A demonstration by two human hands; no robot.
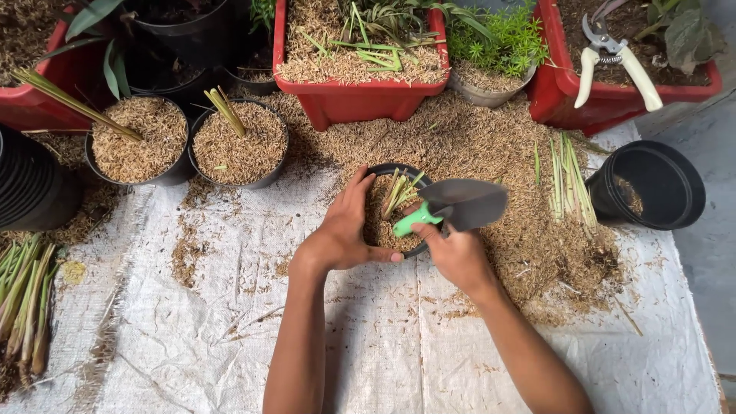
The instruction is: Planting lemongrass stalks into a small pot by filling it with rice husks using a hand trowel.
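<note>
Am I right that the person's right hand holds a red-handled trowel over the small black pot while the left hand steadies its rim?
Not quite: the trowel has a green handle, not a red one, as the head view shows. The rest holds: the right hand holds it over the small black pot, and the left hand steadies the rim.

1. The left hand (pixel 345 234) cups the near left rim of a small round black plastic pot (pixel 381 172) filled with rice husk and holding cut green stalks (pixel 399 192).
2. The right hand (pixel 454 254), at the pot's near right rim, grips a grey-bladed trowel with a green handle (pixel 460 205); the blade lies just right of the pot.
3. Beyond the pot stands a red rectangular plastic planter (pixel 360 100).
4. Right of the pot, loose green stalks (pixel 569 184) lie on a husk heap (pixel 475 138), beside an empty black pot (pixel 652 184).
</note>
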